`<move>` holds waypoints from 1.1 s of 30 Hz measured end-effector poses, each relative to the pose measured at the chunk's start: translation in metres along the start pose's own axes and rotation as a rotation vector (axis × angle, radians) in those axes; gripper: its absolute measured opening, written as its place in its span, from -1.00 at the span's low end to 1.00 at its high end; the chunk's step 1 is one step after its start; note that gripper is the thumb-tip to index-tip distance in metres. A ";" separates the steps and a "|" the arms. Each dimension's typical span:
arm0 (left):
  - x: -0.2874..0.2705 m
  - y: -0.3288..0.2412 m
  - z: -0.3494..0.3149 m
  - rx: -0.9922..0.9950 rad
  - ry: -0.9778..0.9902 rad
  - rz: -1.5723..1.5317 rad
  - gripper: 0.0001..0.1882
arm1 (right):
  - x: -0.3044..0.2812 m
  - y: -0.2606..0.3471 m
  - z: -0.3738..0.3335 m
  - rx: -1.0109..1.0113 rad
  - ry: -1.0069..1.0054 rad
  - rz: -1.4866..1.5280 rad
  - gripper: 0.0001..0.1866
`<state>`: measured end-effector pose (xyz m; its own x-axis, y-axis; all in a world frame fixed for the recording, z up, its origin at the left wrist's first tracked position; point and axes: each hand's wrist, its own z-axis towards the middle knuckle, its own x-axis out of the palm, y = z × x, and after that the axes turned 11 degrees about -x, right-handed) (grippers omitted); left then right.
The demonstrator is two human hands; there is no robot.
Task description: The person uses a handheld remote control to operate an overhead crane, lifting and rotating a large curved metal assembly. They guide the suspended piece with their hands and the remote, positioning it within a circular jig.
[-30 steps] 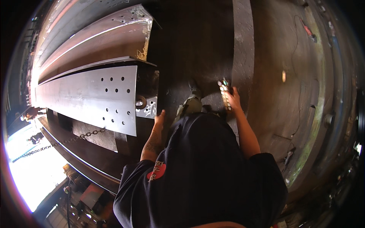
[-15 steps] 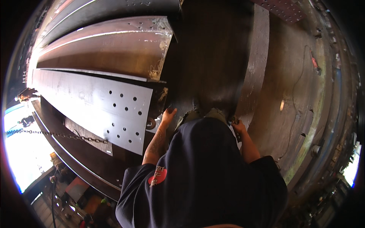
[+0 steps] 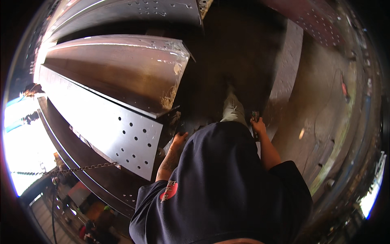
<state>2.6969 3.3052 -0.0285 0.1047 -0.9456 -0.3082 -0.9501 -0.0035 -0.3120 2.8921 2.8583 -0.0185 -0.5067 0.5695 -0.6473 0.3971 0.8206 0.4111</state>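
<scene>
A small dark tool (image 3: 255, 117) stands up out of the right hand (image 3: 258, 126), its top end showing above the knuckles while the rest is hidden in the grip; it is too blurred to tell what kind of tool it is. The fingers (image 3: 256, 129) of that hand are curled narrow around it, so the tool sits inside the fist, held low in front of the person's right side, just beside the edge of a long flat steel strip (image 3: 286, 77) that runs up and away.

The left hand (image 3: 178, 140) hangs on the other side of the body, bare, with nothing seen in it; its fingers point down toward the dark floor (image 3: 239, 53) and lie near the end of a pale steel plate (image 3: 122, 130) drilled with round holes. Whether those fingers touch the plate, and how far they are spread, cannot be told from this view.

Between the hands a leg in light trousers (image 3: 233, 109) steps forward. Left of the plate lies a big rusty brown steel beam (image 3: 122, 77), its end tilted toward the person. A chain (image 3: 69, 170) stretches across the lower left. The person's dark short-sleeved shirt (image 3: 219, 191) fills the lower middle
</scene>
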 end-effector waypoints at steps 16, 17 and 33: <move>0.057 -0.298 -0.003 0.255 -0.204 -0.145 -0.50 | -0.160 0.134 0.292 -0.141 0.019 0.113 -0.30; 0.056 -0.298 -0.005 0.218 -0.201 -0.104 -0.50 | -0.158 0.139 0.298 -0.137 0.047 0.161 -0.30; 0.044 -0.315 -0.031 -0.161 -0.177 -0.111 -0.54 | -0.108 0.121 0.313 -0.009 0.330 -0.103 -0.22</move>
<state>2.9918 3.2549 0.0847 0.2477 -0.8647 -0.4370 -0.9628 -0.1696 -0.2103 3.2342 2.8807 -0.1002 -0.7645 0.4679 -0.4435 0.3254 0.8739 0.3611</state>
